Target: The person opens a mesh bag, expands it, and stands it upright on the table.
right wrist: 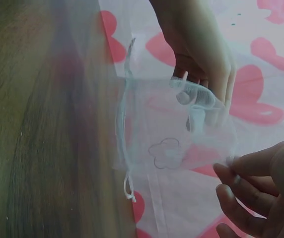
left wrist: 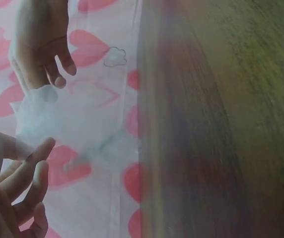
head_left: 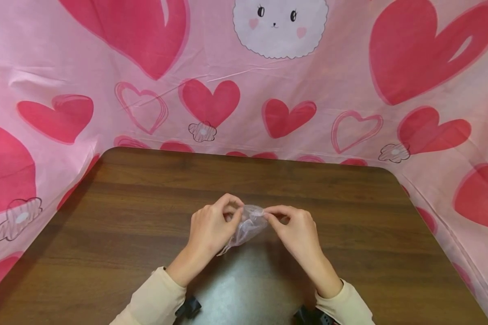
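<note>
A small sheer white drawstring pouch [head_left: 247, 226] hangs just above the brown wooden table [head_left: 126, 212], held between both hands. My left hand [head_left: 235, 212] pinches its left top edge with thumb and fingers. My right hand [head_left: 271, 215] pinches the right top edge. The right wrist view looks through the thin pouch [right wrist: 177, 134], whose drawstring [right wrist: 127, 186] dangles at its lower corner. There, the left hand [right wrist: 201, 59] grips the pouch from above and the right hand [right wrist: 248, 191] holds a corner. In the left wrist view the pouch [left wrist: 67, 124] is a blur between both hands.
A pink cloth printed with red hearts [head_left: 211, 101] and a white cartoon face [head_left: 280, 25] drapes behind and beside the table. Cream sleeves [head_left: 154, 300] cover both forearms. Dark wrist camera mounts [head_left: 189, 308] show at the bottom edge.
</note>
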Tool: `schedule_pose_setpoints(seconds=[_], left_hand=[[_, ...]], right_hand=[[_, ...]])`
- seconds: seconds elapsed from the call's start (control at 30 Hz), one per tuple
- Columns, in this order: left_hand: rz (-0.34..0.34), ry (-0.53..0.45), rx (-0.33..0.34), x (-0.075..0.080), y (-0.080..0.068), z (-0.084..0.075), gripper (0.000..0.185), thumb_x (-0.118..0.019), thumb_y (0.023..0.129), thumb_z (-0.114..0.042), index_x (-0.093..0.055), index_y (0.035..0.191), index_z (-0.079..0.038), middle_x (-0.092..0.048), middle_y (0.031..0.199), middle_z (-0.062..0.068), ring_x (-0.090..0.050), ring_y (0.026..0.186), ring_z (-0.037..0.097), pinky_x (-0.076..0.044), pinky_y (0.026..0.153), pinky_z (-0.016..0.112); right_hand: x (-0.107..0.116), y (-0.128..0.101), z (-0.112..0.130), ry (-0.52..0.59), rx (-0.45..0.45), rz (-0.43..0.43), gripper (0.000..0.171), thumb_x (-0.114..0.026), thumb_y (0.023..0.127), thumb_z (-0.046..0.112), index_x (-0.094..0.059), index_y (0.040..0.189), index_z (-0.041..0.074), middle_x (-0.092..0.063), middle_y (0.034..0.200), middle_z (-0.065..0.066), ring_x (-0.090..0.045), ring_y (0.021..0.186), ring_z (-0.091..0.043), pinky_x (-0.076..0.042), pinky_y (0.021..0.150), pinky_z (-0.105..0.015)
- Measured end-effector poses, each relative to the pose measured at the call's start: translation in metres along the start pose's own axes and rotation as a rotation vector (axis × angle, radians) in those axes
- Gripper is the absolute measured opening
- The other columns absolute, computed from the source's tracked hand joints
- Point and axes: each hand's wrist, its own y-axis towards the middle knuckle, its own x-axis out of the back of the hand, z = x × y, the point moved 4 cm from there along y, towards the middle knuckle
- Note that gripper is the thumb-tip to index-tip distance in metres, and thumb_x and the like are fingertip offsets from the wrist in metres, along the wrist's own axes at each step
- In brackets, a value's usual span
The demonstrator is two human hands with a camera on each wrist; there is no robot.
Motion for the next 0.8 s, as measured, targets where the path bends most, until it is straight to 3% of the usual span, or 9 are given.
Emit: schedule_pose_setpoints(seconds=[0.17, 0.37, 0.57, 0.8], left_hand=[[0.053, 0.022, -0.003, -0.0022, 0.0001, -0.0002, 0.013, -0.073, 0.088, -0.021, -0.069, 0.098, -0.028, -0.070, 0.078, -0.021, -0.052, 0.056, -0.001, -0.042, 0.056, 0.030], [0.097, 0.024, -0.072, -0.0048, 0.0005, -0.0025, 0.021, -0.078, 0.086, -0.032, -0.074, 0.107, -0.029, -0.070, 0.088, -0.019, -0.060, 0.075, 0.001, -0.045, 0.060, 0.030], [0.113, 0.058, -0.126, -0.0049, 0.0019, -0.0044, 0.015, -0.079, 0.084, -0.036, -0.078, 0.099, -0.032, -0.065, 0.077, -0.018, -0.058, 0.070, 0.002, -0.043, 0.057, 0.030], [0.075, 0.043, -0.096, -0.0020, 0.0036, -0.0053, 0.006, -0.082, 0.082, -0.034, -0.078, 0.086, -0.033, -0.057, 0.067, -0.017, -0.054, 0.061, 0.004, -0.039, 0.054, 0.028]], right_hand=[[0.0034, 0.0018, -0.0034, 0.005, -0.028, -0.011, 0.010, -0.084, 0.079, 0.011, -0.079, 0.085, 0.017, -0.072, 0.076, 0.007, -0.063, 0.068, -0.012, -0.049, 0.061, -0.032], [0.0026, 0.0030, -0.0046, 0.014, -0.026, 0.010, 0.013, -0.086, 0.076, 0.010, -0.076, 0.080, 0.017, -0.069, 0.072, 0.010, -0.063, 0.068, -0.011, -0.051, 0.064, -0.035], [0.0017, 0.0029, -0.0024, 0.063, 0.021, 0.042, 0.018, -0.087, 0.073, 0.004, -0.076, 0.080, 0.016, -0.069, 0.076, 0.009, -0.062, 0.070, -0.009, -0.054, 0.068, -0.041], [0.0017, 0.0045, 0.0006, 0.086, 0.052, 0.094, 0.017, -0.086, 0.076, 0.011, -0.078, 0.090, 0.016, -0.067, 0.078, 0.012, -0.061, 0.073, -0.005, -0.053, 0.070, -0.036]])
